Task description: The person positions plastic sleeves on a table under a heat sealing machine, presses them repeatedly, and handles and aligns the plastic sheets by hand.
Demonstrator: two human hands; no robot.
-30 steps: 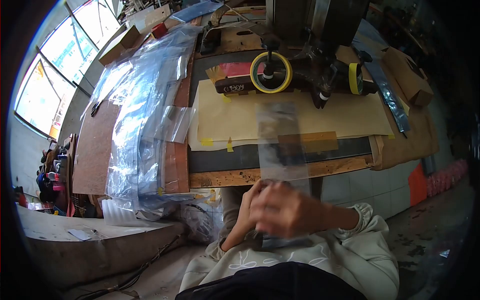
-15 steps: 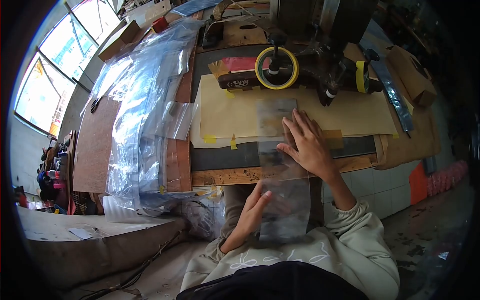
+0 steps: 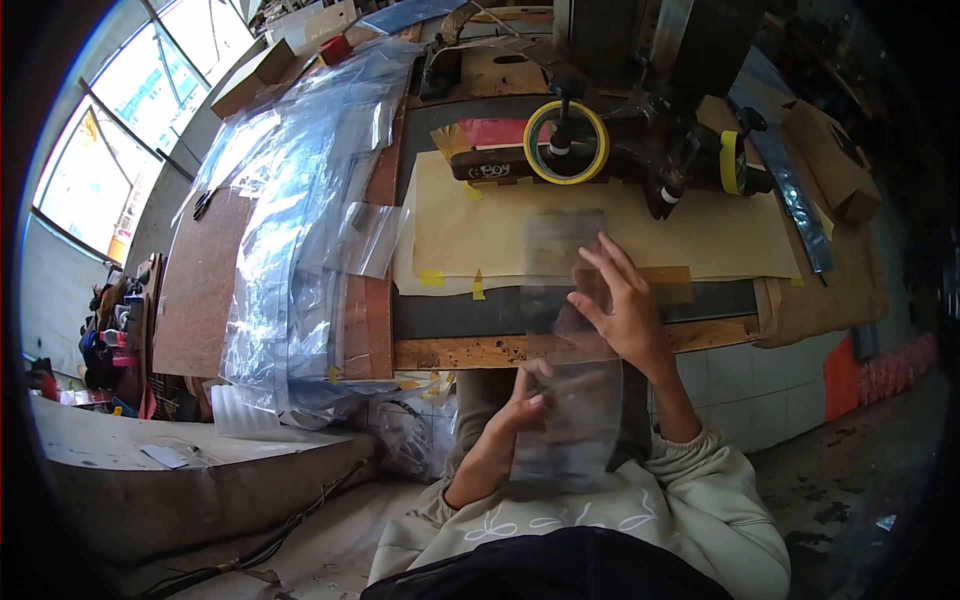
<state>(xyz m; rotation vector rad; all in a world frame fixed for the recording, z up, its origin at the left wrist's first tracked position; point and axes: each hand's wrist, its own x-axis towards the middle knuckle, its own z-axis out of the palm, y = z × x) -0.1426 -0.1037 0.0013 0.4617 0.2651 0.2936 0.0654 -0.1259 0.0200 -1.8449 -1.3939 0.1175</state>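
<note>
A long, clear plastic strip (image 3: 567, 345), perhaps a flat bag, spans from the paper-covered table edge down to my lap. My left hand (image 3: 520, 402) pinches its left edge near the lower part, thumb on top and fingers partly seen through the plastic. Over the upper right edge of the strip is my right hand (image 3: 625, 310), thumb and fingers apart, fingertips at the plastic. Beneath the strip's upper end lies a sheet of tan paper (image 3: 460, 235), with yellow tape pieces (image 3: 430, 278) at its front edge.
A dark machine bar (image 3: 490, 165) crosses the table, with a yellow tape roll (image 3: 603, 150) hung on a knob. Piled clear plastic bags (image 3: 290, 250) lie at left. A cardboard box (image 3: 835, 165) stands at right. The table's wooden front edge (image 3: 460, 352) is before my lap.
My right hand has risen from lying flat on the strip and turned more upright, fingers curved. My left hand still grips the edge. The view has shifted slightly.
</note>
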